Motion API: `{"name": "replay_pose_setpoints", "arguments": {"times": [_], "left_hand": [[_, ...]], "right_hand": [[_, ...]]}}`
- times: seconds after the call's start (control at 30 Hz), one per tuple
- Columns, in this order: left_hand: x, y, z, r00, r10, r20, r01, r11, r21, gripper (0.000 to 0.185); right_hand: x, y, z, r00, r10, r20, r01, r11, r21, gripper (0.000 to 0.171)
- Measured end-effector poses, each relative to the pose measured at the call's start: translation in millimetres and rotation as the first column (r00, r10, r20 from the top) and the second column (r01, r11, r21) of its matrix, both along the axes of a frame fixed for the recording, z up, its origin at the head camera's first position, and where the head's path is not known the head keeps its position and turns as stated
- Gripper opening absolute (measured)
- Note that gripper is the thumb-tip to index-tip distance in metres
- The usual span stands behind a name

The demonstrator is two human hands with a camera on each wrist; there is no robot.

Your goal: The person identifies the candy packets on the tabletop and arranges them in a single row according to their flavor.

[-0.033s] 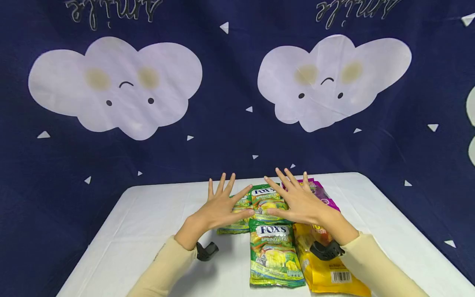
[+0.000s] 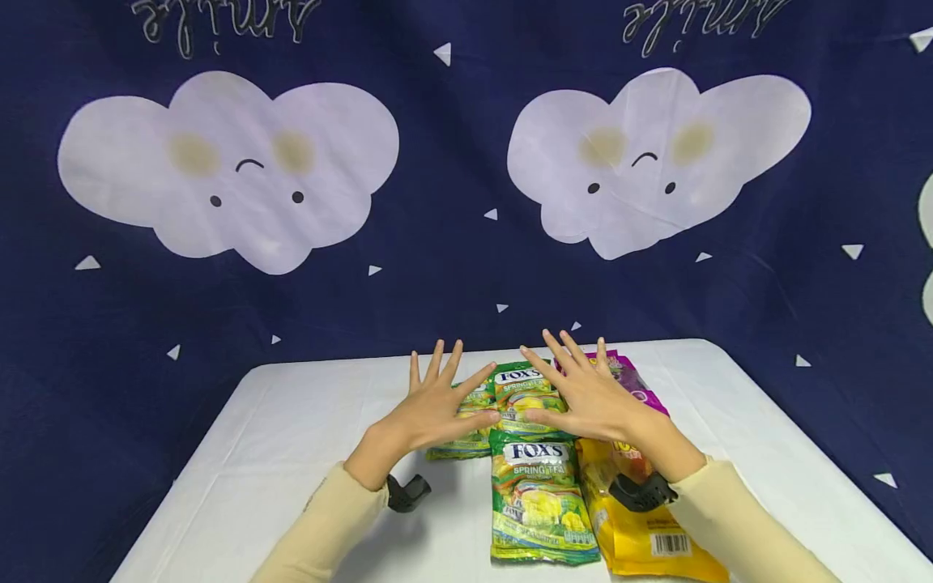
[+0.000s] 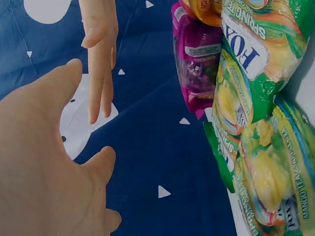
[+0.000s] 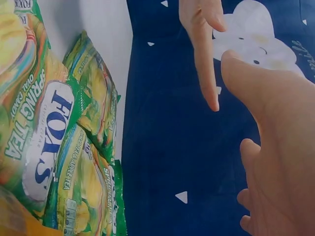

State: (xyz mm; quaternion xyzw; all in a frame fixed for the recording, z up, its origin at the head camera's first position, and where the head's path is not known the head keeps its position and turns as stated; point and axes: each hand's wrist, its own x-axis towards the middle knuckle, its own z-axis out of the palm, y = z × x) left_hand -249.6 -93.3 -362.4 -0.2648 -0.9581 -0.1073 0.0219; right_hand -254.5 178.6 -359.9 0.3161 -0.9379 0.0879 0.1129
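Note:
Both hands hover with fingers spread and straight above a pile of candy bags on a white table point(image 2: 291, 437). My left hand point(image 2: 437, 401) is over the leftmost green bag point(image 2: 466, 441). My right hand point(image 2: 583, 393) is over a purple bag point(image 2: 645, 393) and the top of a yellow bag point(image 2: 641, 526). Between the hands lies a green Fox's Spring Tea bag point(image 2: 521, 393), with another green bag point(image 2: 539, 502) nearer to me. Neither hand holds anything. The left wrist view shows my left palm point(image 3: 44, 162) apart from the green bags point(image 3: 256, 98). In the right wrist view my right hand point(image 4: 275, 137) is also apart from them point(image 4: 49, 128).
A dark blue cloth with white cloud faces point(image 2: 226, 170) hangs behind the table. Bare white tabletop lies to the left and to the far right point(image 2: 765, 453). Black wrist mounts point(image 2: 408, 492) sit under both cream sleeves.

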Motion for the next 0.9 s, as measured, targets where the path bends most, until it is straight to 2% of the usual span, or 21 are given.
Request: {"name": "replay_pose_setpoints", "arguments": {"times": [0.17, 0.27, 0.37, 0.43, 0.5, 0.57, 0.63, 0.73, 0.9], "left_hand": [[0.9, 2.7, -2.6, 1.000, -0.009, 0.017, 0.009, 1.000, 0.020, 0.076], [4.0, 1.8, -3.0, 1.000, 0.002, 0.027, -0.005, 0.996, 0.084, 0.075], [12.7, -1.2, -5.7, 0.994, 0.018, 0.106, -0.038, 0.982, 0.184, 0.074], [20.4, -1.8, -9.9, 0.981, -0.010, 0.196, -0.043, 0.964, 0.264, 0.075], [27.7, 0.1, -16.0, 0.957, -0.062, 0.285, -0.036, 0.944, 0.327, 0.077], [33.7, 3.0, -22.8, 0.923, -0.132, 0.362, -0.024, 0.918, 0.396, 0.077], [38.5, 5.8, -28.8, 0.891, -0.187, 0.413, -0.021, 0.893, 0.450, 0.075], [43.0, 9.5, -35.8, 0.843, -0.228, 0.488, -0.061, 0.859, 0.508, 0.074], [46.5, 13.7, -45.3, 0.728, -0.290, 0.622, -0.189, 0.787, 0.588, 0.072]], "right_hand": [[0.7, 3.2, -3.0, 1.000, -0.004, -0.002, 0.004, 1.000, -0.004, 0.086], [2.6, 2.0, -3.0, 1.000, -0.015, 0.015, 0.016, 0.998, -0.068, 0.086], [9.6, -0.4, -3.8, 0.995, -0.019, 0.102, 0.038, 0.981, -0.191, 0.085], [17.9, -0.4, -4.6, 0.979, -0.023, 0.200, 0.078, 0.959, -0.273, 0.085], [26.5, 1.2, -5.3, 0.955, -0.016, 0.296, 0.118, 0.937, -0.328, 0.084], [34.7, 2.1, -5.2, 0.921, -0.003, 0.389, 0.160, 0.915, -0.371, 0.084], [42.3, 2.2, -3.7, 0.879, 0.030, 0.476, 0.188, 0.896, -0.403, 0.084], [52.2, 2.1, -2.0, 0.810, 0.082, 0.580, 0.222, 0.874, -0.433, 0.089], [65.3, 5.7, -5.9, 0.685, 0.202, 0.700, 0.235, 0.848, -0.475, 0.096]]}}
